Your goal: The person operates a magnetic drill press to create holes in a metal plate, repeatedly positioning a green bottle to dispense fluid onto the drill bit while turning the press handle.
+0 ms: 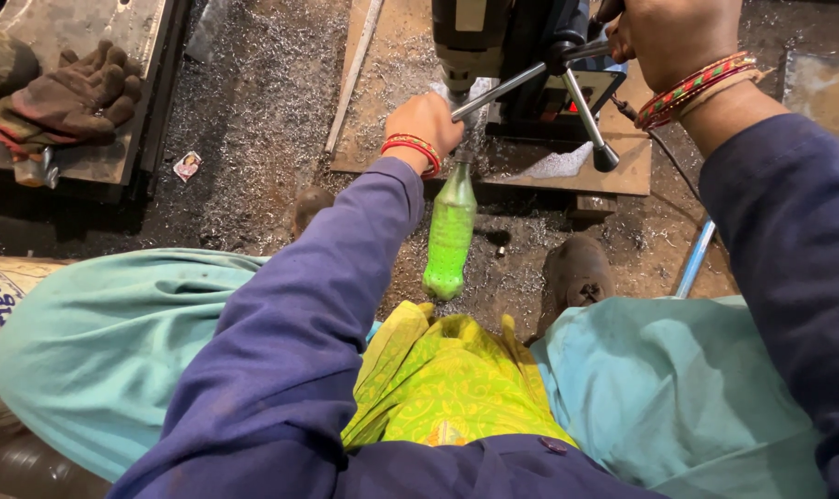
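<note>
A seated worker in teal trousers and a yellow patterned garment leans over a drill press [516, 65] set on a floor strewn with metal shavings. Nearest the camera, just short of the drill, a green plastic bottle [450, 238] is tipped neck-up toward the drill bit. The left hand [426, 125] is closed around the bottle's neck, right beside the chuck, apparently feeding liquid to the cut. On the drill's far side, the right hand [671, 39] is wrapped firmly around the feed handle [530, 79]. Pale swarf heaped on the steel plate [567, 166] under the drill suggests cutting is well under way; whether the hole is through cannot be seen. Far left of the drill, worn work gloves [73, 92] lie on another plate.
</note>
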